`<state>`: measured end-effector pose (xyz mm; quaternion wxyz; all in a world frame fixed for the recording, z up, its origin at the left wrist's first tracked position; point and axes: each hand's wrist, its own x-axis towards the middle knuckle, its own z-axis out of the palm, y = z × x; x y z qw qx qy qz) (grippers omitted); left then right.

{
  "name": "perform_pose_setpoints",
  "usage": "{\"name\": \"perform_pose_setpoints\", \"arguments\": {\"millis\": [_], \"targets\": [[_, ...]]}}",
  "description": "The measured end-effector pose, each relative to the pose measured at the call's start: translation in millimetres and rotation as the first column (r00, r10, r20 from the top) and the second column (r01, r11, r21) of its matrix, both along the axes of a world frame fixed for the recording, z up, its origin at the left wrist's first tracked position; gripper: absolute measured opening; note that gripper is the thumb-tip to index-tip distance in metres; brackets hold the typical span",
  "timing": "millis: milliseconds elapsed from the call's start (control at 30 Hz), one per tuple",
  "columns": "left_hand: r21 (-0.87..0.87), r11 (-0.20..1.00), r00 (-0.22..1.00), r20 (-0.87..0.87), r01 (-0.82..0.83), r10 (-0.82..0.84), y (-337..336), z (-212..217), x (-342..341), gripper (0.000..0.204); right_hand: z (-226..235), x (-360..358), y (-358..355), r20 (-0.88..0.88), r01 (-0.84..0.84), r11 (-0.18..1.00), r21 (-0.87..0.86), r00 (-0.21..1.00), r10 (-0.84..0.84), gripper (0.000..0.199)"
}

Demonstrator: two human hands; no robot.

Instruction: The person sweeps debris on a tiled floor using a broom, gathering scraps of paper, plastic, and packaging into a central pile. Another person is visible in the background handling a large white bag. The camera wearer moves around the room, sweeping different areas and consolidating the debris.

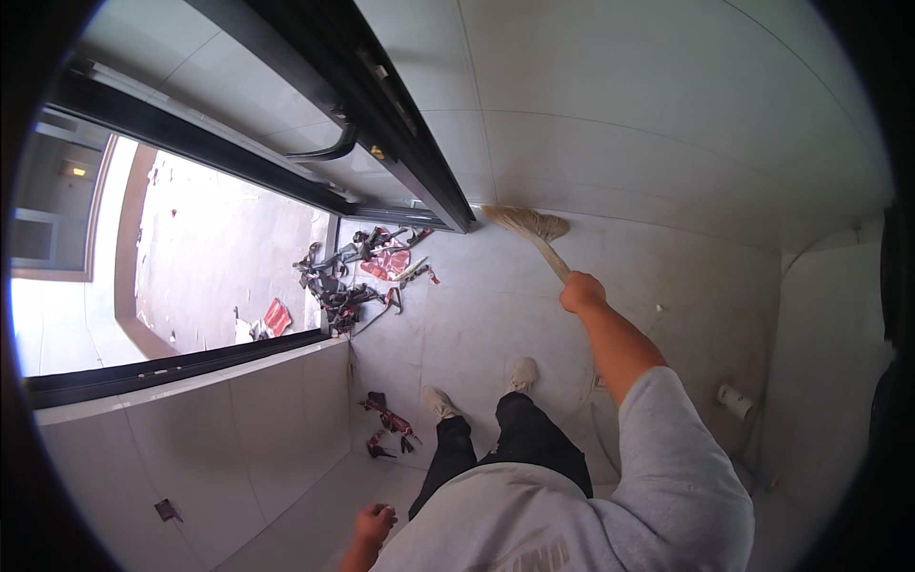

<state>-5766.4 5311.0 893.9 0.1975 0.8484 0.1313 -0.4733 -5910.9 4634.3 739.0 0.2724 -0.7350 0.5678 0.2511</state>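
Observation:
My right hand [581, 292] is closed around the handle of a straw broom [536, 227], with the arm stretched out ahead. The broom's tan bristles lie on the floor against the base of the far wall, beside the end of the black door frame. My left hand [376, 523] hangs low at my left side, its fingers curled in, and nothing shows sticking out of it. To the left of the broom, a heap of dark and red scraps [348, 286] lies across the doorway sill.
An open black-framed door [372, 114] with a lever handle stands at the upper left. More red and dark scraps [386, 424] lie left of my feet. Beyond the doorway is another red scrap [276, 316]. A white roll-shaped object [735, 401] is at the right wall.

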Motion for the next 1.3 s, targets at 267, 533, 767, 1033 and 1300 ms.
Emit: {"name": "perform_pose_setpoints", "arguments": {"millis": [267, 533, 767, 1033, 1300], "targets": [[0.041, 0.997, 0.996, -0.065, 0.070, -0.068, -57.6, 26.9, -26.2, 0.028, 70.0, -35.9, 6.4, 0.046, 0.032, 0.998, -0.052, 0.999, -0.029, 0.036], [-0.152, 0.986, 0.998, 0.014, 0.069, -0.068, -51.1, -7.8, 6.4, 0.029, -106.9, -12.0, 168.4, 0.124, 0.182, 0.964, 0.192, 0.970, -0.208, 0.032], [-0.143, 0.988, 0.996, 0.071, 0.057, -0.047, -13.4, -11.9, 48.9, 0.027, 24.3, 67.7, 226.2, 0.087, 0.487, 0.598, 0.636, 0.725, -0.683, 0.025], [-0.071, 0.992, 0.994, 0.025, 0.108, -0.106, 72.6, -94.1, 147.7, 0.031, 13.8, 128.3, 265.4, -0.027, 0.686, 0.519, 0.510, 0.616, -0.787, 0.024], [-0.385, 0.850, 0.931, -0.084, -0.359, 0.355, 97.5, -91.7, 264.8, 0.025, -62.4, 421.8, 337.6, -0.089, 0.724, 0.319, 0.612, 0.464, -0.881, 0.015]]}}
